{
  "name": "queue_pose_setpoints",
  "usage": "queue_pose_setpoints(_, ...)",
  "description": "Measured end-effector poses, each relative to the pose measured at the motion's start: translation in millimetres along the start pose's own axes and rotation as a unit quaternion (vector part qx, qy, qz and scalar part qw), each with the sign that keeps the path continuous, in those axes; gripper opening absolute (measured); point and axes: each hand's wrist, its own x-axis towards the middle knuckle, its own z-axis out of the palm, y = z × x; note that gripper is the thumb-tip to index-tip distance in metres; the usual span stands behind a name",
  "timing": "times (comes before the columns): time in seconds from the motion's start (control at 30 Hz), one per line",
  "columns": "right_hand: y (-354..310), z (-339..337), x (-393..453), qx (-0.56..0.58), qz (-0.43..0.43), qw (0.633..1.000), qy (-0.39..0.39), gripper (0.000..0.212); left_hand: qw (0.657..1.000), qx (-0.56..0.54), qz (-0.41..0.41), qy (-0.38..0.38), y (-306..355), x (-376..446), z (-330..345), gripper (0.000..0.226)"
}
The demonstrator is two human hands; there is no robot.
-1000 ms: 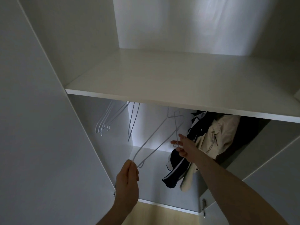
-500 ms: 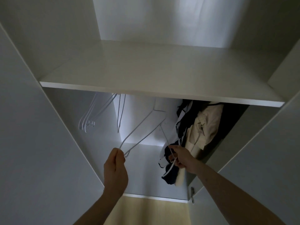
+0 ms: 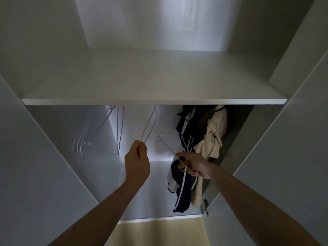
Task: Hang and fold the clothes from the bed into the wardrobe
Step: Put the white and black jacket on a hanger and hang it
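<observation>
Hands (left (image 3: pixel 137 161), right (image 3: pixel 192 166)) each pinching a hanger (image 3: pixel 148 127), under shelf edge (image 3: pixel 152 101)

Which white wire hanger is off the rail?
The thin white wire hanger gripped by the right hand; its hook hangs free below the rail, unlike the others.

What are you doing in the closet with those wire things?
A person is reaching into a white wardrobe to get hangers. The left hand pinches the bottom corner of one thin white hanger that hangs under the shelf. The right hand grips a second hanger, tilted with its hook free in the air. Dark and cream clothes already hang on the right, and more empty hangers wait on the left.
</observation>
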Motion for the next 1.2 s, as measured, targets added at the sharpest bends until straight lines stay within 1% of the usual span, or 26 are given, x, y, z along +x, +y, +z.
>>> queue_pose_setpoints(0.07,-4.6,8.2,3.2,-0.03,-0.004,1.0,0.0,0.035,1.0,0.01,-0.014,-0.008,-5.2,12.9,4.9,0.032)
queue_pose_setpoints(0.13,-12.2,24.5,3.9,-0.068,-0.021,0.997,-0.013,0.034,0.998,0.024,-0.04,-0.051,-17.3,17.1,8.0,0.032)
queue_pose_setpoints(0.17,-16.0,34.1,6.0,-0.063,-0.032,0.997,-0.021,0.034,0.995,0.03,-0.057,-0.078,-24.7,17.8,9.4,0.031)
queue_pose_setpoints(0.27,-28.1,63.0,9.8,-0.016,-0.041,0.999,-0.017,0.06,0.982,0.035,-0.109,-0.152,-42.1,23.3,13.5,0.024)
queue_pose_setpoints(0.3,-31.5,70.3,9.9,-0.012,-0.04,0.999,-0.011,0.064,0.976,0.028,-0.121,-0.18,-43.9,26.2,15.5,0.019)
queue_pose_setpoints(0.37,-36.1,78.9,8.2,-0.003,-0.04,0.999,-0.002,0.062,0.962,0.016,-0.136,-0.238,-41.7,32.8,21.5,0.014)
queue_pose_setpoints(0.43,-39.5,81.9,3.8,0.029,-0.044,0.999,-0.005,0.052,0.95,0.009,-0.158,-0.269,-36.5,39.8,28.5,0.012)
queue_pose_setpoints(0.5,-39.7,81.4,2.2,0.052,-0.039,0.998,-0.002,0.059,0.941,0.002,-0.177,-0.29,-32.3,45.9,31.6,0.012)
queue_pose_setpoints(0.57,-36.3,78.5,5.3,0.042,-0.045,0.998,0.017,0.063,0.933,0.005,-0.178,-0.314,-33.6,49.2,30.4,0.013)
queue_pose_setpoints(0.63,-31.7,73.4,11.8,0.025,-0.043,0.998,0.042,0.059,0.94,0.02,-0.156,-0.304,-41.0,49.6,25.4,0.021)
queue_pose_setpoints(0.67,-29.2,69.8,15.5,0.015,-0.04,0.998,0.056,0.055,0.949,0.024,-0.149,-0.276,-44.3,50.0,21.6,0.026)
queue_pose_setpoints(0.73,-20.7,60.8,23.8,-0.024,-0.035,0.996,0.079,0.037,0.969,0.006,-0.143,-0.203,-48.1,52.0,10.6,0.03)
queue_pose_setpoints(0.77,-15.4,56.4,27.5,-0.046,-0.031,0.995,0.088,0.032,0.976,-0.004,-0.131,-0.172,-48.3,52.5,3.8,0.031)
queue_pose_setpoints(0.8,-10.0,51.9,31.6,-0.066,-0.032,0.992,0.099,0.031,0.981,-0.012,-0.118,-0.151,-47.5,52.5,-2.7,0.031)
queue_pose_setpoints(0.87,-0.5,44.9,37.9,-0.098,-0.032,0.987,0.123,0.03,0.986,-0.025,-0.099,-0.13,-47.8,50.1,-13.0,0.033)
queue_pose_setpoints(0.93,5.8,44.0,39.4,-0.114,-0.026,0.983,0.138,0.024,0.99,-0.017,-0.078,-0.12,-46.1,48.0,-18.8,0.039)
queue_pose_setpoints(1.0,9.8,48.2,40.2,-0.108,-0.024,0.984,0.136,0.018,0.992,-0.021,-0.074,-0.096,-41.6,55.2,-18.5,0.044)
queue_pose_setpoints(1.03,10.1,50.6,40.5,-0.099,-0.028,0.986,0.129,0.018,0.992,-0.037,-0.089,-0.076,-38.6,61.4,-16.5,0.045)
queue_pose_setpoints(1.1,7.4,55.4,40.0,-0.083,-0.039,0.991,0.101,0.026,0.987,-0.079,-0.135,-0.045,-35.0,70.0,-9.8,0.047)
queue_pose_setpoints(1.13,4.6,56.7,39.5,-0.078,-0.047,0.992,0.084,0.028,0.984,-0.09,-0.149,-0.045,-35.5,70.5,-4.8,0.047)
queue_pose_setpoints(1.2,-1.8,57.8,38.4,-0.07,-0.065,0.994,0.06,0.024,0.982,-0.082,-0.151,-0.078,-37.9,61.9,5.3,0.043)
